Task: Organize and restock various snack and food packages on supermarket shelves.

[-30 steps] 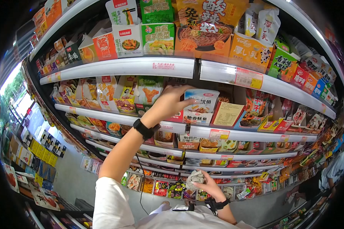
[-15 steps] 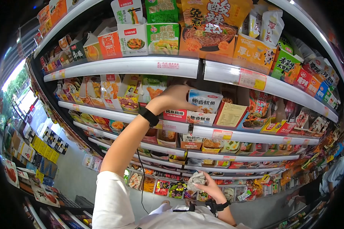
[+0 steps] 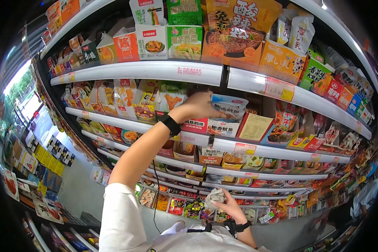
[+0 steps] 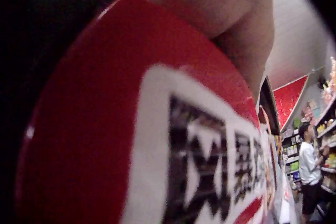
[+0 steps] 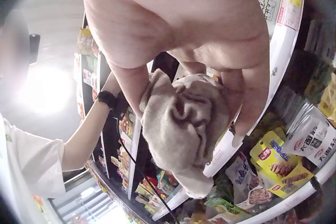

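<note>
At the middle shelf, my left hand (image 3: pixel 198 106) grips the left side of a blue-and-white snack pouch (image 3: pixel 233 104), thumb across its front. The other fingertips are hidden behind the packs. The pouch leans in a white-fronted display box (image 3: pixel 223 128). Below the left hand is a red display box (image 3: pixel 194 124), whose red-and-white front (image 4: pixel 79 113) fills much of the left wrist view, with the hand over its upper edge. Lower down, in front of my body, my right hand (image 3: pixel 231 206) holds a crumpled grey cloth (image 5: pixel 181 116) between thumb and fingers.
A cream-fronted box (image 3: pixel 254 125) stands right of the pouch. The white shelf edge (image 3: pixel 147 72) above runs close over the left hand. A dark cable (image 3: pixel 155 197) hangs by the left arm. Another person (image 4: pixel 310 161) stands farther down the aisle.
The pouch has gone from standing upright to leaning and askew, with the left hand staying at its left side. The right hand keeps holding the cloth. The view has shifted slightly.
</note>
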A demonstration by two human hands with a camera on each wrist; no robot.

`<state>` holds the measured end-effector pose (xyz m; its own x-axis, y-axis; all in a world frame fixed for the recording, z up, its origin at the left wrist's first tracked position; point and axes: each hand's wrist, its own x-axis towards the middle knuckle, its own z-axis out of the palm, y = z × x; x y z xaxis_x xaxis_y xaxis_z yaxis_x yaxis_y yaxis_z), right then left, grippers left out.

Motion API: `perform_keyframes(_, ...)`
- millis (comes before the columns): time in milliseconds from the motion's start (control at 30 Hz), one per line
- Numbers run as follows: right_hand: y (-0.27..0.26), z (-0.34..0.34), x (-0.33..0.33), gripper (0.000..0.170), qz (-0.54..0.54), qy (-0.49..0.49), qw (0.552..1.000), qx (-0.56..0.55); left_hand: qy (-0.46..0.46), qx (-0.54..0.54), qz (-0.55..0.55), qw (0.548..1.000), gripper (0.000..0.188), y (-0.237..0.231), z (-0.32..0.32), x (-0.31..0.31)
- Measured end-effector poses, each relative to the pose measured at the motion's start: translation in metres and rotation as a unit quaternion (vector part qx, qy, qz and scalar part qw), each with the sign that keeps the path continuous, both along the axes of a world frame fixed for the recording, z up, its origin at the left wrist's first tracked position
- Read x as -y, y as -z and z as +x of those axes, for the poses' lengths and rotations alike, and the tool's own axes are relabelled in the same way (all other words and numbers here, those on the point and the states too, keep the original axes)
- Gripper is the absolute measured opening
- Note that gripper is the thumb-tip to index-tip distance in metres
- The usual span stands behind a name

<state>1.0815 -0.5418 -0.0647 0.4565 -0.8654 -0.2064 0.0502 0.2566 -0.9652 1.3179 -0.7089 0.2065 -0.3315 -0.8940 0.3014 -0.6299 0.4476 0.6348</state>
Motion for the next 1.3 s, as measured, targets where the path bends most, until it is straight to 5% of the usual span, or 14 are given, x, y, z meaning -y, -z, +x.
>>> perform_keyframes(67,0.002,-0.004,0.002,0.065,0.001,0.008,1.0,-0.017,0.087,-0.032,-0.089,0.992,0.037,-0.007,0.005,-0.006)
perform_keyframes(233,-0.005,-0.004,0.004,0.064,-0.015,0.011,1.0,-0.002,0.117,-0.021,-0.126,0.985,0.035,-0.009,0.01,-0.023)
perform_keyframes(333,-0.009,-0.004,0.005,0.064,-0.019,0.01,1.0,0.006,0.134,-0.021,-0.31,0.941,0.044,-0.006,0.011,-0.029)
perform_keyframes(500,-0.003,-0.009,0.008,0.068,-0.05,0.02,0.998,-0.039,0.066,-0.075,-0.344,0.934,0.041,-0.005,0.022,-0.063)
perform_keyframes(600,-0.021,-0.013,0.012,0.076,-0.087,0.058,0.994,0.014,0.019,-0.224,-0.195,0.955,0.039,0.027,0.031,-0.079)
perform_keyframes(667,-0.042,-0.014,0.014,0.075,-0.13,0.07,0.989,0.029,-0.037,-0.452,-0.099,0.886,0.039,0.048,0.032,-0.09)
perform_keyframes(767,-0.066,-0.013,0.018,0.071,-0.196,0.12,0.971,0.061,0.0,-0.574,-0.011,0.819,0.031,0.07,0.019,-0.124)
perform_keyframes(833,-0.085,-0.006,0.02,0.077,-0.216,0.187,0.954,0.094,0.157,-0.606,-0.004,0.78,0.029,0.09,0.009,-0.132)
perform_keyframes(967,-0.145,0.022,0.026,0.069,-0.239,0.247,0.885,0.315,0.049,-0.658,0.129,0.74,0.049,0.133,-0.019,-0.149)
perform_keyframes(1033,-0.148,0.029,0.028,0.067,-0.255,0.266,0.872,0.322,0.033,-0.623,0.052,0.78,0.044,0.154,-0.028,-0.146)
perform_keyframes(1100,-0.145,0.029,0.028,0.065,-0.272,0.278,0.861,0.328,0.05,-0.616,0.101,0.78,0.041,0.134,-0.026,-0.154)
perform_keyframes(1200,-0.138,0.025,0.025,0.055,-0.26,0.333,0.889,0.177,0.056,-0.598,0.154,0.785,0.034,0.114,-0.027,-0.157)
perform_keyframes(1300,-0.126,0.012,0.032,0.047,-0.181,0.401,0.87,0.221,0.026,-0.58,0.164,0.797,0.029,0.117,-0.031,-0.159)
